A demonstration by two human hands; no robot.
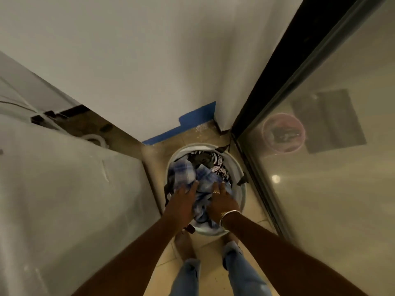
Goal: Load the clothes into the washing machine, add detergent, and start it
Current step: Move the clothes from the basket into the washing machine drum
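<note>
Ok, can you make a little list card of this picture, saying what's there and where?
place: tiled floor between a white unit, likely the washer, and a glass door
basket: round, white, on the floor, full
clothes: blue checked cloth on top, dark clothes behind
left hand: on the blue cloth, grip unclear
right hand: on the blue cloth, wears a ring and bangles, grip unclear
wall: blue tape along the bottom
in the glass: pink bucket
</note>
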